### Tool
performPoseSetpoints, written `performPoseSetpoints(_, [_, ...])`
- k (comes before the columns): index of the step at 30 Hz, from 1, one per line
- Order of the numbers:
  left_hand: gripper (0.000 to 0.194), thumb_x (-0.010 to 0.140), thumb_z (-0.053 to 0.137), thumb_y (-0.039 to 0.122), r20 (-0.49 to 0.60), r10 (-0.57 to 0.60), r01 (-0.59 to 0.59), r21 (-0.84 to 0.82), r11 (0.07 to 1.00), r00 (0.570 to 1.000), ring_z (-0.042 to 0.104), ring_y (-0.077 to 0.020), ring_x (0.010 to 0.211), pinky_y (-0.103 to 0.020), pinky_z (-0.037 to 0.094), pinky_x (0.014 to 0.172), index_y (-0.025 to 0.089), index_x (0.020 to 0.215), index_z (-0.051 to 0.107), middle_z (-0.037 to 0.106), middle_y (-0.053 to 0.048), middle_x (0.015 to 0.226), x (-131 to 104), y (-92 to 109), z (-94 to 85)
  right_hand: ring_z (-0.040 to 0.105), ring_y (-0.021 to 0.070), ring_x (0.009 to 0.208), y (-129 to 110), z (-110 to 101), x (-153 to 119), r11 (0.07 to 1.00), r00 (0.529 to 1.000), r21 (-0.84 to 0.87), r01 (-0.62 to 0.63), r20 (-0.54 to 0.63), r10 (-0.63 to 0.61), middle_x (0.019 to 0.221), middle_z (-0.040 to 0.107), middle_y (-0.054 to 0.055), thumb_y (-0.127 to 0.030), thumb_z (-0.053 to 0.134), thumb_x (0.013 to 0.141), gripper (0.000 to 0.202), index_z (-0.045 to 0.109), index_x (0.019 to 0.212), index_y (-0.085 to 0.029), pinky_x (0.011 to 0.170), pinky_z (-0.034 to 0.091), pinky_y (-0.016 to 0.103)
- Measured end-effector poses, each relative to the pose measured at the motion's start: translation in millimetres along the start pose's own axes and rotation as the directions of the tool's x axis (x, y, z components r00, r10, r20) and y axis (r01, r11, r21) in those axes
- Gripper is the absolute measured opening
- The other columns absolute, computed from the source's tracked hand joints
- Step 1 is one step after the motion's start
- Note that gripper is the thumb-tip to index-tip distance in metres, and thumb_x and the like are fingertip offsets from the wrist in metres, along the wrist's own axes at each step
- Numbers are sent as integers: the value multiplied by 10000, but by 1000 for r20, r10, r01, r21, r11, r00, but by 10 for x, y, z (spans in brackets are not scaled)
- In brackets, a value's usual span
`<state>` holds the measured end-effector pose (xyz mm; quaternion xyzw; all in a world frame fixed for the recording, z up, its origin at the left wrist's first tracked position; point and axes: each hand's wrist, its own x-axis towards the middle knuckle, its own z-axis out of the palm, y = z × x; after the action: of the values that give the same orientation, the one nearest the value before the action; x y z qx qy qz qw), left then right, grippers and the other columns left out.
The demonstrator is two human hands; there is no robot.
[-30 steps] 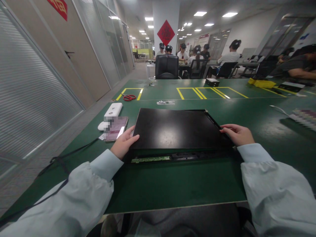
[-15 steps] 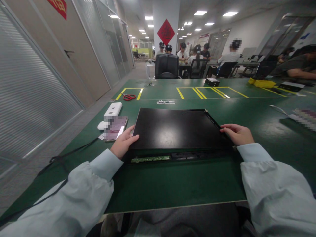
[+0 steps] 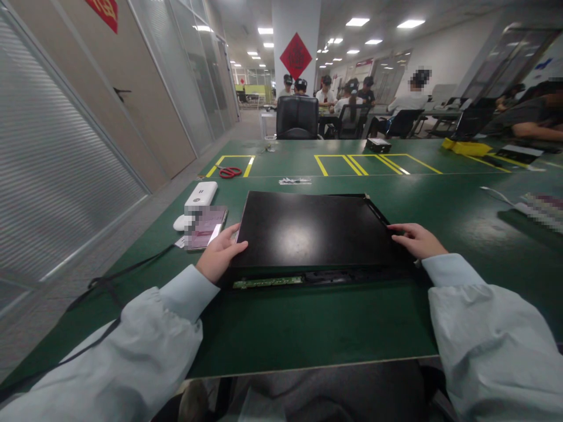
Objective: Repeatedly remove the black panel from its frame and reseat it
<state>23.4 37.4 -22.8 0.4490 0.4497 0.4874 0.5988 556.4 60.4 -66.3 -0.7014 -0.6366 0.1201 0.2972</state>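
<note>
A flat black panel (image 3: 308, 228) with a glossy light reflection lies over a black frame (image 3: 352, 276) on the green table. Along the near side of the frame, a green circuit board strip (image 3: 268, 283) shows below the panel's edge. My left hand (image 3: 222, 253) grips the panel's left edge, thumb on top and fingers beneath. At the right side, my right hand (image 3: 417, 240) has its fingers apart at the edge of the panel and frame; its fingertips touch the rim there. The underside of the panel is hidden.
Left of the panel are a phone (image 3: 206, 227), a white device (image 3: 201, 194) and a black strap (image 3: 132, 268). Red scissors (image 3: 230, 172), a small clear packet (image 3: 295, 181) and a black box (image 3: 378, 145) lie farther back. People sit at tables beyond.
My right hand has shifted slightly left along the right edge, and its fingers have spread a little. The panel's near edge sits very slightly lower. My left hand has kept its grip.
</note>
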Motion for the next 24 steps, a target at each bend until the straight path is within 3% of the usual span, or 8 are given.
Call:
performPoseSetpoints(6, [982, 590, 931, 276, -7, 8, -8, 23, 1000, 1000, 813, -329, 918, -379, 653, 763, 112, 1453, 493, 843, -99, 930, 4, -9, -13, 694, 272, 926, 75, 66, 9, 999, 998, -26, 47, 29, -47, 1127, 687, 135, -462, 683, 757, 439, 841, 1087, -219, 937, 594, 461])
performPoseSetpoints(9, [1010, 571, 953, 327, -12, 11, -11, 47, 999, 1000, 795, -363, 1015, -446, 643, 893, 112, 1452, 508, 840, -128, 1002, 12, -18, -23, 690, 309, 1053, 86, 77, 8, 999, 999, -22, 42, 30, -42, 1176, 675, 140, -478, 684, 751, 440, 844, 1071, -223, 997, 579, 467])
performPoseSetpoints(11, [989, 564, 961, 367, -28, 47, -45, 77, 996, 999, 740, -392, 1173, -488, 593, 1025, 121, 1429, 549, 810, -171, 1173, 20, -30, -36, 682, 321, 1086, 92, 77, 12, 999, 999, -18, 38, 35, -37, 1191, 671, 142, -485, 682, 743, 449, 844, 1070, -223, 1024, 568, 478])
performPoseSetpoints(15, [911, 550, 955, 478, -78, 196, -171, 248, 954, 978, 422, -444, 1522, -509, 377, 1248, 137, 1348, 674, 526, -219, 1603, 56, -67, -106, 690, 305, 1034, 104, 71, 19, 999, 998, -8, 37, 49, -37, 1186, 664, 136, -501, 687, 732, 469, 838, 1085, -233, 1021, 574, 491])
performPoseSetpoints(18, [908, 542, 929, 558, -99, 238, -176, 420, 890, 966, 248, -460, 1598, -499, 252, 1299, 135, 1317, 721, 289, -219, 1736, 95, -106, -199, 696, 295, 991, 105, 74, 14, 999, 998, -9, 38, 40, -37, 1165, 662, 136, -521, 683, 740, 485, 830, 1098, -229, 991, 589, 495])
performPoseSetpoints(24, [828, 554, 916, 534, -68, 185, -127, 498, 858, 980, 267, -463, 1591, -562, 237, 1290, 162, 1270, 732, 225, -219, 1750, 139, -160, -297, 679, 295, 1003, 76, 72, -3, 998, 998, -25, 66, 8, -66, 1128, 674, 127, -508, 698, 737, 436, 833, 1072, -263, 974, 596, 483])
